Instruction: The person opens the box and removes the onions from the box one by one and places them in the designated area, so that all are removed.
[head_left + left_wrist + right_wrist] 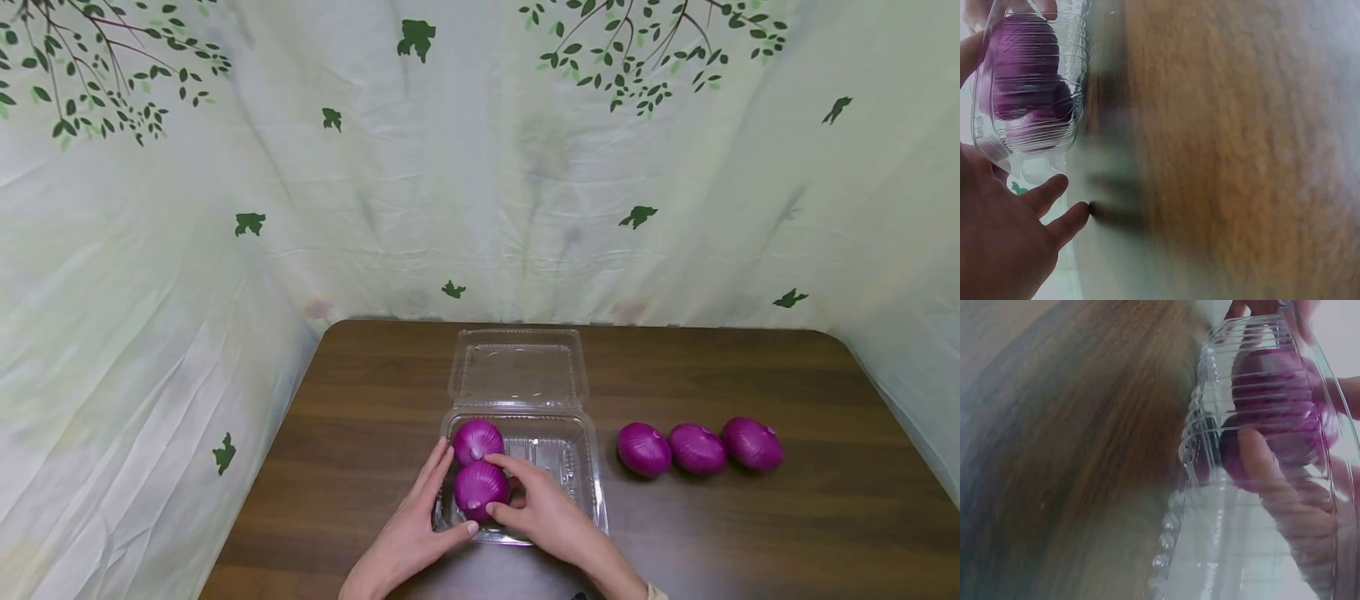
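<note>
A clear plastic clamshell container (572,467) lies on the table, its lid (519,371) folded back away from me. Two purple onions sit in its left part: a far onion (477,442) and a near onion (480,490). My right hand (551,510) reaches over the container and grips the near onion between thumb and fingers. Along the container's left wall rests my left hand (408,529), fingers straight and thumb at the near left corner. Through the clear wall, the right wrist view shows a finger of the right hand (1285,500) beside the onion.
To the right of the container, a row of three more purple onions lies on the brown wooden table (360,417): a left one (643,450), a middle one (697,448) and a right one (752,444). A leaf-patterned curtain (480,167) hangs behind the table.
</note>
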A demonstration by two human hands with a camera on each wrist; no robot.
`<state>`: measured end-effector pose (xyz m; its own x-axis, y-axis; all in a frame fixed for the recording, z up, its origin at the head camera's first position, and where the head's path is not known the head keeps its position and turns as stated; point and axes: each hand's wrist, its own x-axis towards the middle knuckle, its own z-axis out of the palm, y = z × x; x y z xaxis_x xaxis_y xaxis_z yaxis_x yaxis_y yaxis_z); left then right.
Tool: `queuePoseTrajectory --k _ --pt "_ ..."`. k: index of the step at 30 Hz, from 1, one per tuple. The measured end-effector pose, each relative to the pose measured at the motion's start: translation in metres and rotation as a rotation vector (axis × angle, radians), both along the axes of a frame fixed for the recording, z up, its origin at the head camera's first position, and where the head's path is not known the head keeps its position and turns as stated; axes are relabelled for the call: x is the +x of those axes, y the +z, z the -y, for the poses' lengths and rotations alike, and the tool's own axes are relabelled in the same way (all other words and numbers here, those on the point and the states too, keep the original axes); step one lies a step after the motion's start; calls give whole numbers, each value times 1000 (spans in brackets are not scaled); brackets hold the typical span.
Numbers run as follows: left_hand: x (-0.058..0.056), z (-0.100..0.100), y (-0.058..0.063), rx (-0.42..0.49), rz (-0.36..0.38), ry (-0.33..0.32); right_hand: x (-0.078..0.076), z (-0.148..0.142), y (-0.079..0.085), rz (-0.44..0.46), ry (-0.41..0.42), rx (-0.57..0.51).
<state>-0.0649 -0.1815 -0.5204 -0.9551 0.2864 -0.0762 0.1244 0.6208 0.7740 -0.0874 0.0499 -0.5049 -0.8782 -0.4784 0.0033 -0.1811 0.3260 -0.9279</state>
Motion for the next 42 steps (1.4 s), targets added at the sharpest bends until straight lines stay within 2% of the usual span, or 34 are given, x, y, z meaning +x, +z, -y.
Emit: queuePoseTrajectory --k 8,11,17,24,31,38,42 --pt "1 -1 1 12 -5 -1 4 -8 1 66 -42 -103" --pt "1 -1 0 17 -20 -7 5 -11 2 63 -65 -129" --pt "-1 -1 0 20 -5 -6 8 -17 5 47 -117 -188" --pt "-1 -2 0 22 3 2 12 -25 5 72 -168 -287" --pt "-1 -2 -1 20 5 12 13 -33 6 71 -230 -304" --pt "0 -3 0 16 7 15 15 -40 8 139 -211 -341" --pt "0 -3 0 29 8 17 15 -44 9 103 -211 -317"
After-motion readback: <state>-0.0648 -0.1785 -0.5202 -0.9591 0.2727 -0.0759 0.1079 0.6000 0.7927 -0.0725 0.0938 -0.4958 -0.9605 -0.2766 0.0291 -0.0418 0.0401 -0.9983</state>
